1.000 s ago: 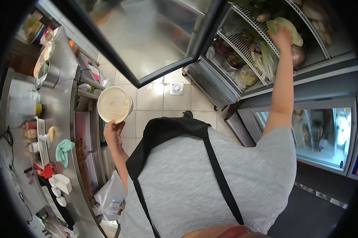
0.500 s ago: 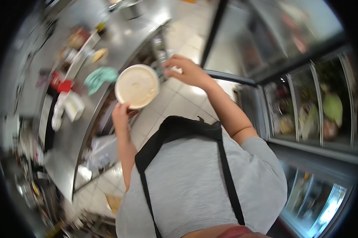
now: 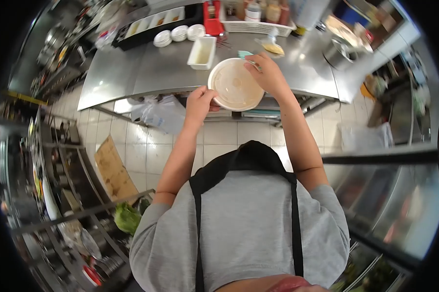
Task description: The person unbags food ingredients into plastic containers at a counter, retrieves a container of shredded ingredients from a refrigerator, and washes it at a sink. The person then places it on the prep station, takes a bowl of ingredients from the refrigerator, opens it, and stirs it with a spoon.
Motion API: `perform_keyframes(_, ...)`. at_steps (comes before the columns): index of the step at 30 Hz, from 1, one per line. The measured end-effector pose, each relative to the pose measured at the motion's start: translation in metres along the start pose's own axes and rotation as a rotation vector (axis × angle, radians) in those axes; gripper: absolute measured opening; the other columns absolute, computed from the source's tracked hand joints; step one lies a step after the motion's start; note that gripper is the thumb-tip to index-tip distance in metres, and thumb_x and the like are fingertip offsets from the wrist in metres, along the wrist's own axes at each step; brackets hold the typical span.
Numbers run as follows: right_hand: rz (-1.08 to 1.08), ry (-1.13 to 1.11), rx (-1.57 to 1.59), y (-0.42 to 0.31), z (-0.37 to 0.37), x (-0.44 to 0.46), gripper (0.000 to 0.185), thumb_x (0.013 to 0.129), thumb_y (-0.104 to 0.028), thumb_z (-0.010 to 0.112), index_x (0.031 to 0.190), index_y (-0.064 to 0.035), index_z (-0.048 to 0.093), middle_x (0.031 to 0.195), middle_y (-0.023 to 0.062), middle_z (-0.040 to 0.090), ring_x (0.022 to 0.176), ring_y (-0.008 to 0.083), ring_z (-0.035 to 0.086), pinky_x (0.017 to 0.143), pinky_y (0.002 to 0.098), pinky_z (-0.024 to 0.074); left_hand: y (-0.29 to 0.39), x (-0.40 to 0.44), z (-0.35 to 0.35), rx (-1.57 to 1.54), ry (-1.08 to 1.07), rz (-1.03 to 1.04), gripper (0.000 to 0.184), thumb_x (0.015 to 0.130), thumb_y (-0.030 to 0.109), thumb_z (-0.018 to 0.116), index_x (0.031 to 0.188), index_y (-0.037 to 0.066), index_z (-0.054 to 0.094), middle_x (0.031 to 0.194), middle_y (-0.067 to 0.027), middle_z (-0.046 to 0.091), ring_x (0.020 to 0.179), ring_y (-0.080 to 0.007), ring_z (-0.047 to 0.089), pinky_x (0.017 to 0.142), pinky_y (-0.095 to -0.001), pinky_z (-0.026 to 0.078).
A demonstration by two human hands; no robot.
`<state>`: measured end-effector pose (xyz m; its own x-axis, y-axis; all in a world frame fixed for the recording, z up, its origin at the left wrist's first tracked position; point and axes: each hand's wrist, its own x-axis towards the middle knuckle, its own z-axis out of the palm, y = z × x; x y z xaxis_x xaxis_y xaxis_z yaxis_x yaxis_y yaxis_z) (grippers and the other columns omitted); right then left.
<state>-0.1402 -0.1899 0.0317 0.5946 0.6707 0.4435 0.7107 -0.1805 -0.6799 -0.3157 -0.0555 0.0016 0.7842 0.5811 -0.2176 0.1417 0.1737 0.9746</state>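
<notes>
A round white tub (image 3: 236, 85) with a pale, cloudy top is held out in front of me, just over the counter's near edge. My left hand (image 3: 200, 104) grips its left rim, thumb on top and fingers below. Past the tub's upper right side, my right hand (image 3: 268, 75) has its fingers drawn together on a teal cloth (image 3: 245, 54). Most of that cloth is hidden behind the hand and tub. Whether the right wrist touches the tub's rim I cannot tell.
The steel counter (image 3: 146, 73) bears a white rectangular container (image 3: 202, 52), stacks of small white dishes (image 3: 179, 33), a white basket (image 3: 258, 27) of bottles and a steel pot (image 3: 339, 54). A glass door (image 3: 385, 158) stands at right. Cardboard (image 3: 114, 168) lies on the floor.
My body has turned from beside the fridge to face the counter. The tub has come along in my left hand. My right hand has gone from beside the tub to the teal cloth.
</notes>
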Motion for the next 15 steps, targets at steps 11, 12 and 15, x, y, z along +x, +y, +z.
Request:
perform_keyframes(11,0.289,-0.596,0.575,-0.024,0.142,0.078,0.041,0.084,-0.037,0.061,0.096,0.0023,0.057,0.076,0.0070,0.058,0.061,0.0122,0.057,0.049,0.0260,0.0461,-0.009,0.011,-0.110,-0.351,0.625,0.118,0.035,0.077,0.022,0.061,0.095,-0.006,0.052,0.085,-0.0127,0.057,0.071,-0.0289,0.067,0.060,-0.0313,0.056)
perform_keyframes(12,0.280,-0.621,0.579,-0.033,0.156,0.082,0.041,0.084,-0.037,0.061,0.096,0.0023,0.057,0.076,0.0070,0.058,0.061,0.0122,0.057,0.049,0.0260,0.0461,-0.014,0.015,-0.122,-0.356,0.652,0.118,0.035,0.077,0.022,0.061,0.095,-0.006,0.052,0.085,-0.0127,0.057,0.071,-0.0289,0.067,0.060,-0.0313,0.056)
perform_keyframes(15,0.397,-0.643,0.617,-0.054,0.201,0.097,0.037,0.084,-0.036,0.061,0.082,0.0002,0.053,0.073,0.0093,0.059,0.063,0.0127,0.058,0.050,0.0269,0.0466,-0.021,0.032,-0.153,-0.378,0.702,0.134,0.035,0.077,0.023,0.062,0.095,-0.006,0.051,0.085,-0.0105,0.054,0.070,-0.0288,0.067,0.060,-0.0317,0.056)
